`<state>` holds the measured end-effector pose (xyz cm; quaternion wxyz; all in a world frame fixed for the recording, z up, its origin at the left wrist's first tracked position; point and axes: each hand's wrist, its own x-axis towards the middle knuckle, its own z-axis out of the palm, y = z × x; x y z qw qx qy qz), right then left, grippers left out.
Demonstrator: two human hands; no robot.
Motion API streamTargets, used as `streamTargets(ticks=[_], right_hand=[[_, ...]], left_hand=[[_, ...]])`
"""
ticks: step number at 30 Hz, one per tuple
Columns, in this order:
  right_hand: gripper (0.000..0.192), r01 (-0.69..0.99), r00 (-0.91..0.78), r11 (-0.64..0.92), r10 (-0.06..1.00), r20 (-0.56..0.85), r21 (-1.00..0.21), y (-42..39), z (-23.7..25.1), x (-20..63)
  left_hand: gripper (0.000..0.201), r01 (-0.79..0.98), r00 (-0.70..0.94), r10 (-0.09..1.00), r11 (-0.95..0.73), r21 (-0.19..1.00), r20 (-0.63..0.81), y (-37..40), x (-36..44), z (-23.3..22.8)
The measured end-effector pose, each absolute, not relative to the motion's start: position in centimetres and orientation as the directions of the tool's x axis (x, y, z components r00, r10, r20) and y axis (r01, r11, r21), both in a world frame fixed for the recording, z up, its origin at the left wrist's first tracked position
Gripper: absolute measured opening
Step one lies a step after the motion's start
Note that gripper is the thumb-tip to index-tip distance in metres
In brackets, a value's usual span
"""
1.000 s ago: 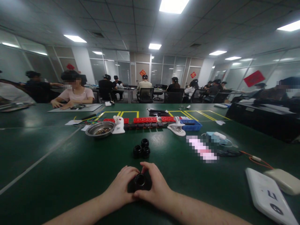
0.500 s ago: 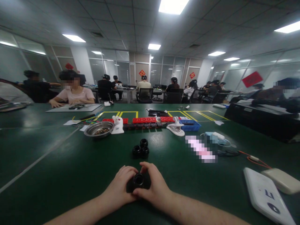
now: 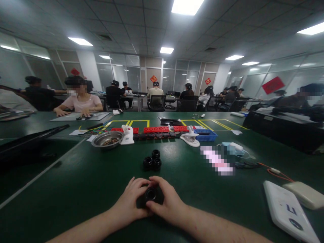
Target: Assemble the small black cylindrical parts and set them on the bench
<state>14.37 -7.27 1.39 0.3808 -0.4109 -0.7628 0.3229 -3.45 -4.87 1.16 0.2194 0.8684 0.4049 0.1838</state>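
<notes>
We see a small black round part (image 3: 151, 194) low on the green table (image 3: 76, 182) — a short, ring-like piece with its dark opening turned up toward us, its sides hidden by fingers. Just beyond it sit three more black round parts (image 3: 152, 160) — glossy, openings upward, clustered so they touch, standing free on the table.

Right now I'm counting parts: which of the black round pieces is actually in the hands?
The black round piece nearest the camera, clasped between the left hand and right hand; the three others sit clustered untouched farther up the green table.
</notes>
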Motion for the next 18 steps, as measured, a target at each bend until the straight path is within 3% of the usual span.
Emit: streamTargets(ticks=[5,13,16,18], right_hand=[[0.066,0.332,-0.451,0.565,0.798,0.399,-0.755,-7.39,1.12,14.61],[0.064,0.470,-0.291,0.439,0.896,0.335,-0.766,-6.82,0.70,14.27],[0.057,0.397,-0.368,0.507,0.851,0.373,-0.765,-6.97,0.78,14.51],[0.062,0.318,-0.452,0.579,0.789,0.417,-0.751,-7.18,0.96,14.74]], left_hand=[[0.039,0.629,0.584,0.800,-0.555,0.545,0.140,-5.01,-3.33,1.43],[0.034,0.623,0.579,0.800,-0.556,0.549,0.153,-5.10,-3.28,1.34],[0.036,0.622,0.572,0.806,-0.548,0.560,0.153,-5.11,-3.34,1.33],[0.039,0.611,0.577,0.801,-0.554,0.566,0.162,-5.11,-3.42,1.35]])
